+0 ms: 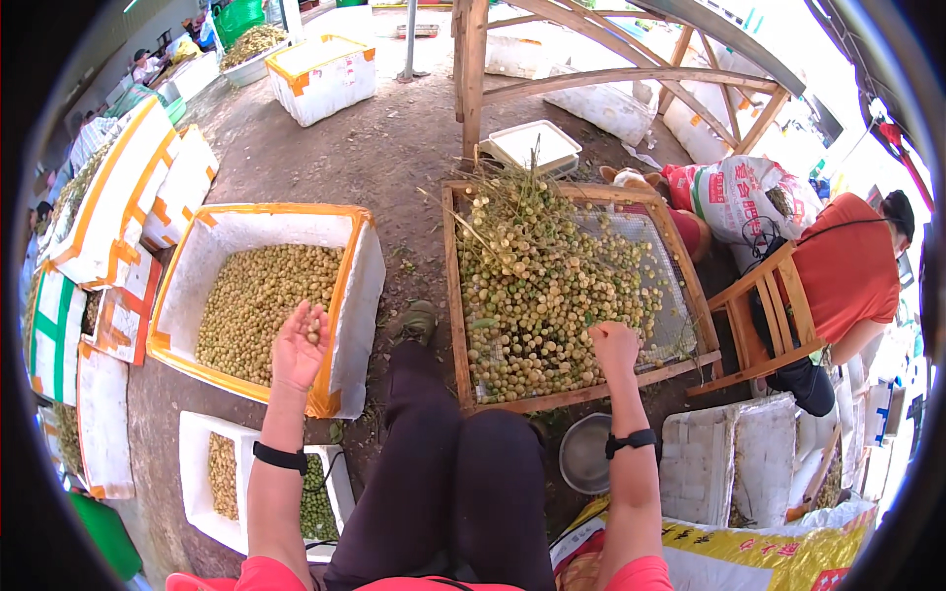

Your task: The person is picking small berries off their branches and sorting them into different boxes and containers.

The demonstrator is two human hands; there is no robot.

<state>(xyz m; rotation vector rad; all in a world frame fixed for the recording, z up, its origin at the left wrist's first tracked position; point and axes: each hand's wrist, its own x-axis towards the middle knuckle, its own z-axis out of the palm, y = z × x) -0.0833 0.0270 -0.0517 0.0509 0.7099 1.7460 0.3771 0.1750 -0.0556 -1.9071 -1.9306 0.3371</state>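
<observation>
My left hand [299, 347] is held palm up over the near right part of a white foam box [361, 295] edged with orange tape. A few small round fruits [313, 331] rest in its half-curled fingers. Yellowish-green fruits [266, 295] of the same kind fill much of that box. Over the right side of a wood-framed mesh tray [591, 396], my right hand [615, 347] is closed, back upward; anything in its fingers is hidden. Loose yellow-green fruits [522, 305] and thin stems cover most of the mesh, heaped highest toward the far left.
A small white foam box [202, 473] with yellow and green fruits sits near my left forearm. A metal bowl [587, 455] lies beside my right forearm. Stacked foam boxes [108, 227] line the left. At right, a person in a red shirt [849, 266] sits by a wooden chair [774, 310].
</observation>
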